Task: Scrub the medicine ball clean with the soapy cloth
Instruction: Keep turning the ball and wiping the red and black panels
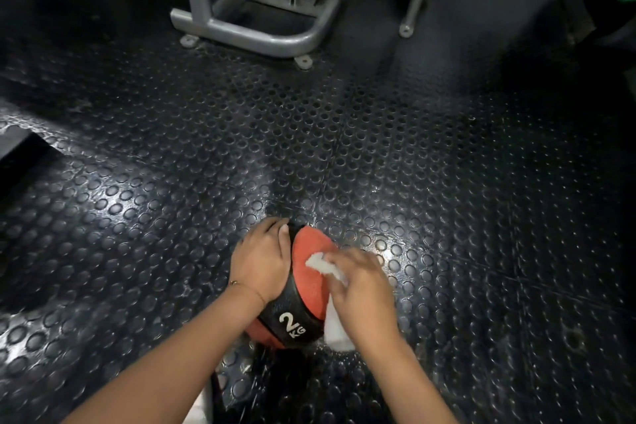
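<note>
**Two hands on a medicine ball on a gym floor**

Far to the left of the ball, a dark flat slab (20,148) lies at the frame's edge; what it is cannot be told. The left hand (261,258), with a thin bracelet (248,288) at the wrist, cups the left side of the ball. Its fingers (275,222) are close together and bent over the far curve, and the thumb lies along the black band.

The red-and-black rubber medicine ball (309,241), marked "2 KG" in white, sits on the black studded rubber floor (464,182), low in the middle of the view. Well beyond the ball stands the grey metal tube base of a gym machine (247,29).

On the ball's right side a white crumpled cloth (320,263) lies against the red panel, with a loose end hanging below the hand. The right hand (361,282) covers the cloth, its bent fingers clamped on it and pressing it to the ball. This hand is slightly blurred.
</note>
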Tool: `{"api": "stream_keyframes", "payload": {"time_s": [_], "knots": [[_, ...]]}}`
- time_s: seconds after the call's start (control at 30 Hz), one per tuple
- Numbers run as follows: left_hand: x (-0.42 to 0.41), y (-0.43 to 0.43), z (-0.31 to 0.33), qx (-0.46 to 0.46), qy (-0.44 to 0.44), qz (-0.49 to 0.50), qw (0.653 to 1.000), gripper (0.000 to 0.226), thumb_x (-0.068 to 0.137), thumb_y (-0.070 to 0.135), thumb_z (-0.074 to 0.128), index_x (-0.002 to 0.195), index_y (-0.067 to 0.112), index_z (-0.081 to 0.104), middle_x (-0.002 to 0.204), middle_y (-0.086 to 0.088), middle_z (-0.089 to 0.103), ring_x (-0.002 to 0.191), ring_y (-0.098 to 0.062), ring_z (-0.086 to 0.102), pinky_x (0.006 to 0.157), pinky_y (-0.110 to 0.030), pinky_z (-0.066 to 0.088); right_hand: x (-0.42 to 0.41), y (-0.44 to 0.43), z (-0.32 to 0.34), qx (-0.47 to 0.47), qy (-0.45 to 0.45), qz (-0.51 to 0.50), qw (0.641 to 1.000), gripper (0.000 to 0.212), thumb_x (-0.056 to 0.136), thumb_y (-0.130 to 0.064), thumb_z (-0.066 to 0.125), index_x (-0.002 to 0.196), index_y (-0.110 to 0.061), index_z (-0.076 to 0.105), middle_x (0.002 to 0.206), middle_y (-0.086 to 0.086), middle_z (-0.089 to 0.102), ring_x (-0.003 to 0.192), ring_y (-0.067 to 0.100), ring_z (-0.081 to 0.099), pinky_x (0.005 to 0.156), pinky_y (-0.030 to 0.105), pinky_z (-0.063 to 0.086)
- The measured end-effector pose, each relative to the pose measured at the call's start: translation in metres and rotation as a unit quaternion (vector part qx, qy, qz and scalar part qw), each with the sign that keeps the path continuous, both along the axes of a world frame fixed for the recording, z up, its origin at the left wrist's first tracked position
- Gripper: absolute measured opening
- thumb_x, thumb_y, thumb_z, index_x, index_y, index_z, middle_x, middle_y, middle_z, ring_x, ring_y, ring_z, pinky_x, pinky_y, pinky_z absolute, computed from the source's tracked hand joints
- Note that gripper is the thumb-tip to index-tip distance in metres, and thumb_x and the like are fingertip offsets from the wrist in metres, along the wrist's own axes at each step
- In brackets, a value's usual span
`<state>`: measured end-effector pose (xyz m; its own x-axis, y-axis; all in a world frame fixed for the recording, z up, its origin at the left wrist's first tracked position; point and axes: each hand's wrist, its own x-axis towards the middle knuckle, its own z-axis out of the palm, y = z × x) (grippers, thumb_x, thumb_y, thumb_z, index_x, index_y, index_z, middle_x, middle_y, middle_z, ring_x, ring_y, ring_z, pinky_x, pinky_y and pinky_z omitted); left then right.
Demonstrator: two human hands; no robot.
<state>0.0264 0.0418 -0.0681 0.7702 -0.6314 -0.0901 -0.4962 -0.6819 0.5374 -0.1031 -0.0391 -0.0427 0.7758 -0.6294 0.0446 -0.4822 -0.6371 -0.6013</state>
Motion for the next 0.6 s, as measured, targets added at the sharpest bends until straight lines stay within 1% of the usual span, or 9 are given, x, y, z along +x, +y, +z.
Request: {"api": "stream_keyframes", "payload": {"time_s": [0.07,0.13,0.17,0.2,0.23,0.3,0.37,0.47,0.6], "knots": [[0.004,-0.005,0.006,0.004,-0.013,-0.001,1.000,0.062,0.093,0.039,0.014,0.109,0.010,0.067,0.114,-0.004,0.061,0.103,-0.027,0.058,0.083,-0.038,0.050,-0.006,-0.001,-0.004,-0.042,-0.009,0.014,0.999,0.031,0.071,-0.004,0.066,0.098,-0.018,0.069,0.095,-0.004,0.065,0.089,0.020,0.056,0.075,0.032,0.047],[0.004,-0.013,0.016,0.032,0.007,0.000,0.999,0.055,0.093,0.036,0.023,0.089,0.009,0.071,0.093,-0.007,0.063,0.081,-0.030,0.062,0.062,-0.039,0.054,0.003,-0.011,-0.003,-0.022,0.026,-0.016,0.999,0.029,0.081,-0.010,0.062,0.107,-0.022,0.066,0.105,-0.006,0.062,0.098,0.019,0.052,0.078,0.028,0.041],[0.004,-0.016,0.019,0.042,-0.029,-0.005,0.999,0.050,0.093,0.034,0.027,0.088,0.011,0.071,0.090,-0.007,0.063,0.078,-0.030,0.062,0.060,-0.038,0.054,0.009,-0.016,-0.003,-0.004,0.052,-0.032,0.998,0.029,0.086,-0.016,0.057,0.113,-0.024,0.063,0.112,-0.007,0.060,0.104,0.018,0.048,0.080,0.028,0.039],[0.002,-0.020,0.024,0.067,-0.029,-0.009,0.997,0.046,0.095,0.035,0.028,0.096,0.014,0.070,0.098,-0.005,0.063,0.086,-0.029,0.062,0.068,-0.039,0.052,0.015,-0.020,-0.002,0.000,0.074,-0.051,0.996,0.029,0.089,-0.020,0.053,0.118,-0.024,0.060,0.118,-0.007,0.057,0.109,0.017,0.045,0.083,0.027,0.037],[0.000,-0.022,0.021,0.074,-0.061,-0.015,0.995,0.048,0.097,0.039,0.024,0.111,0.019,0.065,0.113,-0.002,0.060,0.102,-0.026,0.058,0.082,-0.040,0.047,0.020,-0.023,-0.002,-0.007,0.087,-0.064,0.994,0.030,0.091,-0.022,0.051,0.120,-0.024,0.058,0.120,-0.007,0.056,0.111,0.017,0.044,0.084,0.027,0.036],[-0.007,-0.016,0.011,0.071,-0.051,-0.029,0.996,0.066,0.090,0.050,0.005,0.133,0.025,0.049,0.137,0.005,0.047,0.126,-0.020,0.042,0.103,-0.040,0.033,0.024,-0.025,-0.001,-0.006,0.091,-0.082,0.992,0.030,0.091,-0.022,0.050,0.120,-0.023,0.058,0.119,-0.005,0.056,0.110,0.017,0.044,0.085,0.028,0.036],[-0.009,-0.006,0.004,0.042,-0.063,-0.062,0.995,0.072,0.087,0.048,0.002,0.136,0.022,0.048,0.140,0.002,0.046,0.129,-0.024,0.041,0.105,-0.045,0.032,0.019,-0.020,-0.002,-0.006,0.063,-0.080,0.995,0.030,0.089,-0.017,0.054,0.117,-0.023,0.061,0.114,-0.006,0.058,0.107,0.017,0.046,0.084,0.028,0.037],[0.004,-0.002,-0.004,0.028,-0.055,-0.094,0.994,0.063,0.092,0.042,0.012,0.129,0.016,0.056,0.132,-0.003,0.055,0.123,-0.029,0.049,0.100,-0.047,0.040,0.008,-0.007,-0.006,-0.033,-0.007,-0.049,0.998,0.030,0.082,-0.011,0.061,0.109,-0.023,0.066,0.103,-0.009,0.061,0.096,0.013,0.048,0.076,0.025,0.040],[0.002,-0.001,-0.004,0.025,-0.084,-0.125,0.988,0.065,0.091,0.044,0.009,0.133,0.021,0.052,0.137,0.002,0.051,0.129,-0.026,0.042,0.106,-0.045,0.034,0.024,-0.028,-0.013,0.059,0.034,-0.118,0.991,0.023,0.088,-0.022,0.056,0.109,-0.022,0.065,0.105,-0.007,0.060,0.099,0.014,0.051,0.074,0.026,0.041]]}}
